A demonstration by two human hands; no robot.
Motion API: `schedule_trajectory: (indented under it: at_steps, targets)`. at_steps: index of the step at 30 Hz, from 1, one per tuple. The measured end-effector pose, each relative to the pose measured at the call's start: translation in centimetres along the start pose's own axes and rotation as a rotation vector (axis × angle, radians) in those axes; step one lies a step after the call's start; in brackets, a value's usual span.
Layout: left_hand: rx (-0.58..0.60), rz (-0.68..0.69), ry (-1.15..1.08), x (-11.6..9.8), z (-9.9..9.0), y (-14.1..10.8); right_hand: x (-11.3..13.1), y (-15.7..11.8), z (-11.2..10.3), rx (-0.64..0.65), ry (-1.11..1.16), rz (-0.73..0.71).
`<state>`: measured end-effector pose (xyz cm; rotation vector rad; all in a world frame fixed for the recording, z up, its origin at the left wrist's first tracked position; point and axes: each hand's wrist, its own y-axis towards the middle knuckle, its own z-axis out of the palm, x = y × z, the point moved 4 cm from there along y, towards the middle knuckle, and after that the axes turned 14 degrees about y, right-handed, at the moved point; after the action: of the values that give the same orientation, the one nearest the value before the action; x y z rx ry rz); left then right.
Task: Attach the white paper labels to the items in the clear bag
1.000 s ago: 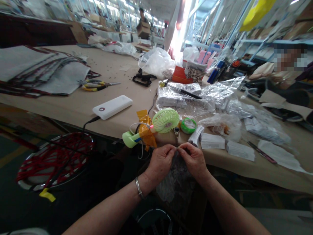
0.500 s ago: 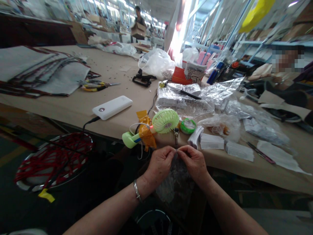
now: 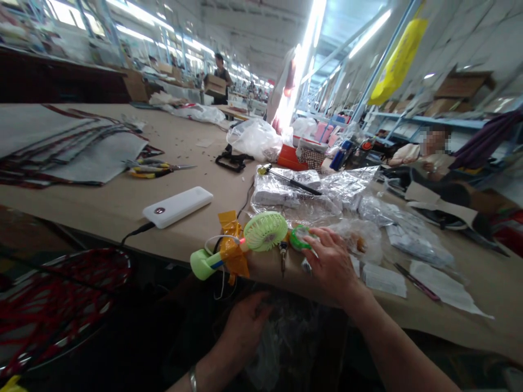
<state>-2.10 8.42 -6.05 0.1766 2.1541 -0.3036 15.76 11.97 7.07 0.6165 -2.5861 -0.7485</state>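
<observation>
My right hand reaches over the table's front edge, its fingertips at the green round tape roll; whether it grips the roll is unclear. Stacks of white labels lie beside and partly under this hand. Below the edge, in shadow, my left hand has its thumb and fingers closed at a clear plastic bag. A light green fan, fixed with orange tape, and a small metal-tipped tool are between the hands and the table's middle.
A white power bank lies at left, with yellow-handled pliers behind it. A hammer rests on plastic-wrapped packs. A red-laced round frame stands lower left. One person holds a box; another sits at right.
My hands have parted: the right moved up and forward to the tape roll, the left dropped below the table edge. The view has tilted up and shifted slightly right.
</observation>
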Motion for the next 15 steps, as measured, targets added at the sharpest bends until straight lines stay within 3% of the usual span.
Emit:
schedule_trajectory:
  at_steps: [4,7,11,15]
  targets:
    - [0.06,0.027,0.062,-0.3,0.2,-0.6,-0.8,0.4,1.1,0.073,-0.083,0.022]
    - [0.077,0.018,0.103,-0.5,0.3,-1.0,-1.7,-0.5,0.1,-0.013,0.039,0.045]
    - [0.106,-0.015,0.101,-0.6,0.6,-1.4,-3.0,-3.3,-2.1,-0.215,0.203,0.098]
    - [0.144,0.026,0.082,-0.9,1.4,-1.8,-2.3,-7.0,-1.3,-0.165,0.076,0.085]
